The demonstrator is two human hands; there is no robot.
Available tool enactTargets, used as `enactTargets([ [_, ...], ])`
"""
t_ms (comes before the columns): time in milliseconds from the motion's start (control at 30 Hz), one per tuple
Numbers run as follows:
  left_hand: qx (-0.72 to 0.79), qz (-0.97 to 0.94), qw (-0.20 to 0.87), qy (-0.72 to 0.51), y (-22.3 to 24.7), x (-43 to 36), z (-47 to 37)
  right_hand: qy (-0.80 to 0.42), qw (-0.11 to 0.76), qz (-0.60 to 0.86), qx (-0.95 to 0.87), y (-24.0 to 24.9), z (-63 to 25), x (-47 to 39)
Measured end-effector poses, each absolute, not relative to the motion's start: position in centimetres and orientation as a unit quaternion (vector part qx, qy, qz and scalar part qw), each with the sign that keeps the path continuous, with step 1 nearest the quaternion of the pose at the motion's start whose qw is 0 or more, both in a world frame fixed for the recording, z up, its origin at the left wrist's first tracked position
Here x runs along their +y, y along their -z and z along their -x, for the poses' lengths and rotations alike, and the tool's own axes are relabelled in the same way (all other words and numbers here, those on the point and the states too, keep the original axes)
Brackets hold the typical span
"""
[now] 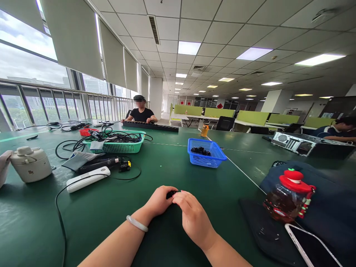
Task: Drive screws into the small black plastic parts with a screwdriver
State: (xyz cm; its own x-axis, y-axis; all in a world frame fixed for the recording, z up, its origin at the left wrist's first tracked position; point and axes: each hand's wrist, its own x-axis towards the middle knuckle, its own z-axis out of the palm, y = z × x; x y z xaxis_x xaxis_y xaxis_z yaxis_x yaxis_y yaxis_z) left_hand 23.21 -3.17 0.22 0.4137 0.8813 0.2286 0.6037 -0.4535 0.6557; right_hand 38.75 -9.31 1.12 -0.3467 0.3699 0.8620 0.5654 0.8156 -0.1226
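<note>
My left hand (159,201) is closed around a small black piece (171,193), mostly hidden by the fingers, low over the green table. A pale bangle (137,223) circles that wrist. My right hand (194,217) meets it from the right, its fingertips pinched together at the end of the same piece. Whether the right fingers grip the piece or only touch it is hard to see. Beyond both hands stands a blue plastic basket (207,160) with several small black parts (200,151) inside.
To the left are a white power strip (88,179), a green basket (119,148) of tangled cables and a cream jug (31,165). A red-lidded bottle (287,196) and a phone (313,246) lie right. A person (141,113) sits across the table; another sits far right.
</note>
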Motion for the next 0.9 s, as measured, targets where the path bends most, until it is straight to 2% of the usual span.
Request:
enactTargets([
  [333,0.473,-0.799,0.245,-0.279,0.07,-2.96,-23.14,0.113,0.46,0.265,-0.84,-1.04,-38.58,-9.72],
  [900,0.473,-0.801,0.244,-0.274,-0.31,-3.25,-23.26,0.17,0.498,0.279,-0.804,-0.62,-38.62,-9.42],
])
